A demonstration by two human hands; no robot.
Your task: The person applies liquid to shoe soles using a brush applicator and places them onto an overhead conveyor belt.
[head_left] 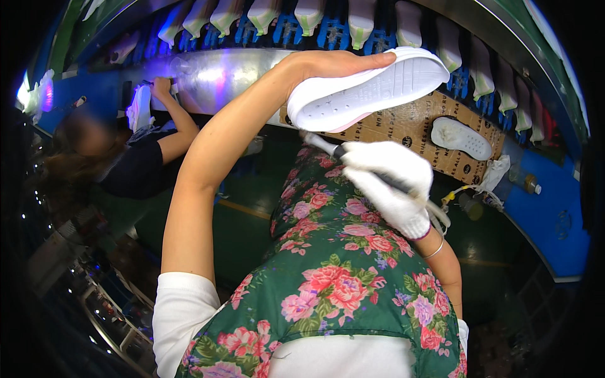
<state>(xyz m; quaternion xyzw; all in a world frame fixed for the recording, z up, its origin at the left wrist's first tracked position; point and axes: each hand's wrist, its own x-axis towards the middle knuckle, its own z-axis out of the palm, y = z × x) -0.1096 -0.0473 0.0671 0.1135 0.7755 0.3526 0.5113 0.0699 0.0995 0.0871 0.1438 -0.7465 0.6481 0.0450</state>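
My bare left hand [331, 62] grips a white shoe sole [384, 91] by its far edge, thumb along the rim. The sole is tilted so that its hollow, patterned inside faces me. In a white knit glove, my right hand [394, 179] is closed round a thin brush [328, 146] with a dark collar. The brush's tip is at the near left end of the sole, by its lower edge; whether they touch I cannot tell. A pale hose runs by my right wrist. On printed cardboard [394, 131] lies a second white sole [463, 138] with whitish stuff inside one end.
Pale shoe uppers [309, 14] on blue clamps [334, 31] line the far side. A crumpled white cloth [496, 171], a small bottle [528, 183] and a hose with a yellow fitting [450, 196] are at right, by the blue tabletop [542, 220]. At left, a co-worker holds a white shoe part [140, 108].
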